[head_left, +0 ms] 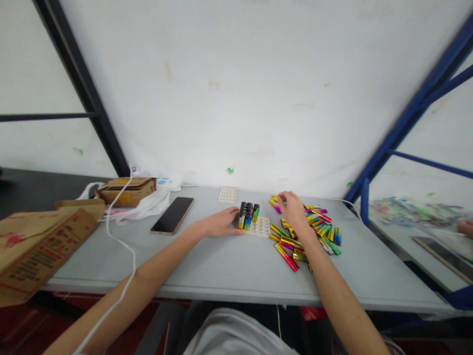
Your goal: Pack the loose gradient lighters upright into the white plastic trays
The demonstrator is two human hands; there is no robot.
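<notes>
Several upright tubes (248,218), shiny yellow and blue-green with black tops, fill the left part of a white tray (261,227) with rows of round holes. My left hand (221,223) curves around the tray's left end, thumb along the front and fingers behind. To the right lies a loose pile of shiny tubes (288,242) in gold, red, green, pink and blue. At the pile's far left edge, my right hand (292,209) has its thumb and fingers bent together on a tube (275,202) there. My right forearm hides part of the pile.
A second white holed tray (227,194) lies near the wall. Left are a phone (172,215), white plastic bags (155,204) and cardboard boxes (48,241). A white cable (109,222) hangs across my left forearm. Blue frame posts (364,202) rise on the right, near another person's hand (466,228).
</notes>
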